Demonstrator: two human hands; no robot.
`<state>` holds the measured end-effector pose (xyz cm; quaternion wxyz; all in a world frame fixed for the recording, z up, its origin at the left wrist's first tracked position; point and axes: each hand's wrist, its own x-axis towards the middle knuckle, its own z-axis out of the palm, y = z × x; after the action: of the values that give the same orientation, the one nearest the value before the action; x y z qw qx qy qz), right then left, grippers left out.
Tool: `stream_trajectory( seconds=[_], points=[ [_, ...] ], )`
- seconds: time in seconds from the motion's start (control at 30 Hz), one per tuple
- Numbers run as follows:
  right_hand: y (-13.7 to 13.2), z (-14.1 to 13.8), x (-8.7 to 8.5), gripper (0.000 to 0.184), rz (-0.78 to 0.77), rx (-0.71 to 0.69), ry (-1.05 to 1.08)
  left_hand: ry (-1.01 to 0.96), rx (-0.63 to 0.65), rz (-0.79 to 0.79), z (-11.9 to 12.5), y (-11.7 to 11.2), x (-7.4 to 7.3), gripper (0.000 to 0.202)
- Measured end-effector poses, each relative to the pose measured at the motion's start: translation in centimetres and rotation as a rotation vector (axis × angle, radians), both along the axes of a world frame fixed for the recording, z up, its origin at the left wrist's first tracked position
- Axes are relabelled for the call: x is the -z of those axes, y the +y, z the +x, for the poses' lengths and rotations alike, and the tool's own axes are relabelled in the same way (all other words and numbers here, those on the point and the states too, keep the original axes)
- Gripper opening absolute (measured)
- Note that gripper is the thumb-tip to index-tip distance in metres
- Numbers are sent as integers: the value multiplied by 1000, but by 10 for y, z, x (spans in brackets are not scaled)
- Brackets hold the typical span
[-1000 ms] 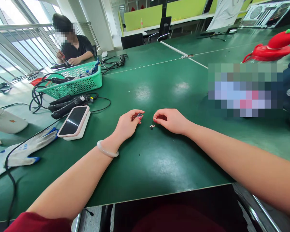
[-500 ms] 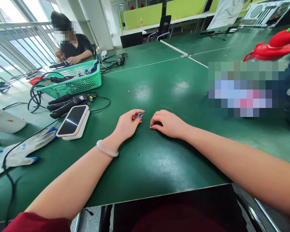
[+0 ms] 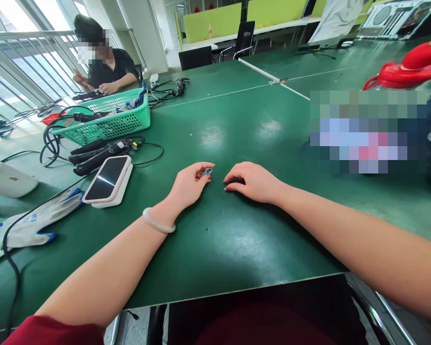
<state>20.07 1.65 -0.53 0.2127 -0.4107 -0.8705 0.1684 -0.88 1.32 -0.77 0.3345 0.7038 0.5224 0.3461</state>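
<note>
My left hand (image 3: 189, 184) pinches a small dark, speckled piece (image 3: 208, 171), which looks like a tiny circuit board, between thumb and fingertips above the green table (image 3: 233, 244). Just to its right is my right hand (image 3: 249, 181), fingers bent and thumb apart from them. A tiny white speck (image 3: 225, 189) shows at the right thumb's tip; whether it is a loose bit or part of the nail I cannot tell. The two hands do not touch.
On the left lie a phone (image 3: 107, 179) on a white box, black handheld devices (image 3: 102, 155) with cables, a work glove (image 3: 28, 227) and a green basket (image 3: 118, 122). A co-worker (image 3: 111, 67) sits beyond. A red-lidded bottle (image 3: 398, 74) stands right.
My right thumb and index fingertip have parted from a near pinch. My left hand keeps its hold on the small piece. The co-worker's raised hand has shifted slightly left.
</note>
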Motion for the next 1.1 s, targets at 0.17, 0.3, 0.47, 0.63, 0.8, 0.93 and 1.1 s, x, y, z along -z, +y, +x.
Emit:
stream_trajectory(
  seconds=[0.17, 0.3, 0.47, 0.63, 0.8, 0.93, 1.1],
  points=[
    [-2, -4, 2, 13, 13, -13, -74, 5, -9, -18, 2, -1, -2, 31],
    [-3, -6, -1, 17, -5, 31, -33, 2, -9, -23, 2, -1, -3, 31],
    [-3, -3, -5, 17, -47, 111, 94, 5, -7, -16, 2, -1, -3, 32],
    [-3, -2, -6, 22, -88, 121, 168, 16, -5, -18, 1, 0, -2, 31],
    [-4, -2, -6, 25, -149, 128, 224, 17, 2, -10, 1, 0, -2, 32],
    [-5, -2, -6, 22, -161, 128, 246, 11, -1, -13, 1, -1, -2, 32],
    [-3, -1, -5, 22, -102, 108, 233, 2, -1, -23, 1, 0, -3, 33]
  ],
)
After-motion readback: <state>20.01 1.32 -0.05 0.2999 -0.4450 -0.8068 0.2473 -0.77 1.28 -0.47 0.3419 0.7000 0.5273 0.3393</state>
